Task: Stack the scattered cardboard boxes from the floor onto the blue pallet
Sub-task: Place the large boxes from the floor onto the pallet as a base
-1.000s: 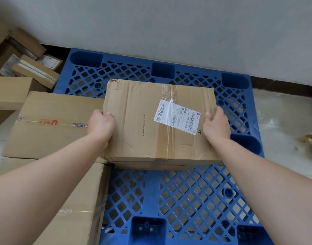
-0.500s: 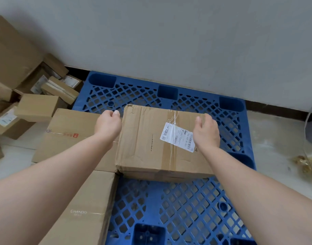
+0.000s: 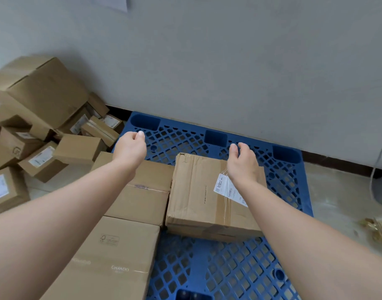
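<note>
Labelled box: brown taped cardboard box with white shipping label, flat on the blue plastic lattice pallet, mid-deck.
Neighbours: its left face sits just beside a plain brown cardboard box; a brown box printed CHANDO lies nearer the camera on the left.
Placement reason: judged as row-building, with faces butted so that later layers get a level base.
Left hand: raised over the pallet's far left, fingers loosely curled, holding nothing.
Right hand: above the labelled box's far right corner, fingers relaxed, gripping nothing; contact with the lid cannot be told.
Step status: the box appears set down and released.
Edges: the box's right side stands inside the pallet's right rim; the far rim runs close to the grey wall.
Open room: bare lattice shows behind, right of and in front of the labelled box.
Remaining stock: heap of brown cardboard boxes on the floor at left, well apart from both hands.
</note>
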Available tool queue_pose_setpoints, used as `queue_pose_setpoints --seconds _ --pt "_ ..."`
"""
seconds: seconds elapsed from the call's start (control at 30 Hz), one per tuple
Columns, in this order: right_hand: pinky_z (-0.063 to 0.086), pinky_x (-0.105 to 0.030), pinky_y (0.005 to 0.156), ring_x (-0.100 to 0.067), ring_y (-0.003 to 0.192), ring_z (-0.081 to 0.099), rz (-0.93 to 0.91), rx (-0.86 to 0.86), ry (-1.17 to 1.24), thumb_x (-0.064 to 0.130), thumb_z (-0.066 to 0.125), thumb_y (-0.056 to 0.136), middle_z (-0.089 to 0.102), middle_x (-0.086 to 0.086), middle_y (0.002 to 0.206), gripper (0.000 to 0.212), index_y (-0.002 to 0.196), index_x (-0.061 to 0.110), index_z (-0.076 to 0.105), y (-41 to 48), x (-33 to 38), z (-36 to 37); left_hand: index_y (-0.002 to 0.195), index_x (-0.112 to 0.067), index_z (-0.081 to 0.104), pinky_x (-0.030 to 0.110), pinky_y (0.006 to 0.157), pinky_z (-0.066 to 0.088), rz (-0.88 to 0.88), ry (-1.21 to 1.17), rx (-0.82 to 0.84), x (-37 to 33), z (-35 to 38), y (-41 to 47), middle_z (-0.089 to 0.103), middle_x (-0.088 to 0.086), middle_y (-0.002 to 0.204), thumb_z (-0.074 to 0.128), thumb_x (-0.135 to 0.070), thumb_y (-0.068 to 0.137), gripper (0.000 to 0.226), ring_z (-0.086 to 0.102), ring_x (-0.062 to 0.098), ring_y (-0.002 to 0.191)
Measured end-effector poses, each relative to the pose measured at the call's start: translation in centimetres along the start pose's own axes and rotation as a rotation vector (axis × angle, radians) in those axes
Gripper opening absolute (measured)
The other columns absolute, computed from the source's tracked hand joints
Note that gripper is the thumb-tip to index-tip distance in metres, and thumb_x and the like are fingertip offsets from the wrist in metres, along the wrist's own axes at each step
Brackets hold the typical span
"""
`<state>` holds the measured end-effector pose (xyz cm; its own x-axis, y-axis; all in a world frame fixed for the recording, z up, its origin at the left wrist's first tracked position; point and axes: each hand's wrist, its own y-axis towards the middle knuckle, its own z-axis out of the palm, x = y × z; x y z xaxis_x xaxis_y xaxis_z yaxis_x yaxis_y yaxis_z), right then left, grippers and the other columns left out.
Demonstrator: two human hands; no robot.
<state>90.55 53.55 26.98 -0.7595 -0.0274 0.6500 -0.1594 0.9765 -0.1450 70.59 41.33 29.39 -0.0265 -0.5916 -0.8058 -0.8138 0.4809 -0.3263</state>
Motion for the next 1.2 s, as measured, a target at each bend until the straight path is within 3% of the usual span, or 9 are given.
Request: queue_pose_setpoints --seconds 0.27,0.37,0.47,0.6,0.77,0.97,1.2 --pt "0.036 -0.036 0.089 -0.025 0.118 0.046 -0.034 0.030 0.066 0.044 0.027 0.101 0.051 -0.007 0.128 0.047 0.132 0.014 0.048 -3.8 9.8 5.3 0.103 -0.009 0.057 0.028 0.058 0.033 0.002 -0.016 -0.082 1.5 -10.9 3.3 0.051 0.003 0.087 0.032 -0.031 0.101 0.033 0.042 0.016 0.068" --pt "0.035 -0.035 0.087 -0.024 0.116 0.046 -0.076 0.043 0.076 0.044 0.028 0.101 0.051 -0.007 0.128 0.047 0.133 0.015 0.047 -5.4 14.1 7.3 0.097 -0.010 0.056 0.029 0.059 0.034 0.008 -0.018 -0.125 2.1 -15.6 4.6 0.049 0.001 0.079 0.033 -0.030 0.101 0.031 0.041 0.013 0.064" --pt "0.037 -0.036 0.090 -0.024 0.117 0.046 -0.113 0.060 0.084 0.045 0.027 0.101 0.050 -0.006 0.129 0.048 0.134 0.016 0.046 -7.0 18.3 9.2 0.090 -0.011 0.054 0.031 0.063 0.034 -0.001 -0.053 -0.157 2.9 -20.1 6.4 0.046 0.000 0.075 0.034 -0.031 0.099 0.029 0.042 0.020 0.070" --pt "0.036 -0.039 0.099 -0.023 0.125 0.043 -0.159 0.086 0.094 0.046 0.026 0.101 0.046 -0.005 0.136 0.050 0.140 0.017 0.040 -9.1 23.8 11.4 0.092 -0.010 0.056 0.033 0.074 0.038 -0.014 -0.081 -0.195 4.0 -25.8 8.7 0.051 0.004 0.084 0.035 -0.034 0.098 0.032 0.045 0.023 0.078" --pt "0.035 -0.039 0.101 -0.024 0.128 0.041 -0.198 0.103 0.106 0.046 0.026 0.102 0.044 -0.006 0.140 0.051 0.142 0.016 0.037 -11.3 29.7 14.1 0.097 -0.010 0.056 0.031 0.066 0.038 -0.030 -0.115 -0.222 5.1 -32.3 10.5 0.052 0.003 0.089 0.034 -0.033 0.099 0.032 0.045 0.022 0.077" --pt "0.036 -0.039 0.102 -0.024 0.127 0.043 -0.237 0.133 0.100 0.047 0.026 0.101 0.045 -0.006 0.139 0.052 0.141 0.015 0.039 -13.8 34.8 17.0 0.100 -0.011 0.058 0.033 0.074 0.043 -0.075 -0.170 -0.246 6.9 -38.2 11.9 0.054 0.004 0.095 0.034 -0.036 0.098 0.035 0.048 0.021 0.083" --pt "0.038 -0.039 0.100 -0.024 0.125 0.045 -0.314 0.190 0.093 0.047 0.026 0.101 0.047 -0.006 0.137 0.052 0.140 0.015 0.040 -15.3 39.7 19.1 0.077 -0.023 0.044 0.035 0.074 0.040 -0.119 -0.291 -0.294 8.5 -42.7 12.7 0.051 0.003 0.092 0.035 -0.038 0.097 0.027 0.047 0.018 0.084"
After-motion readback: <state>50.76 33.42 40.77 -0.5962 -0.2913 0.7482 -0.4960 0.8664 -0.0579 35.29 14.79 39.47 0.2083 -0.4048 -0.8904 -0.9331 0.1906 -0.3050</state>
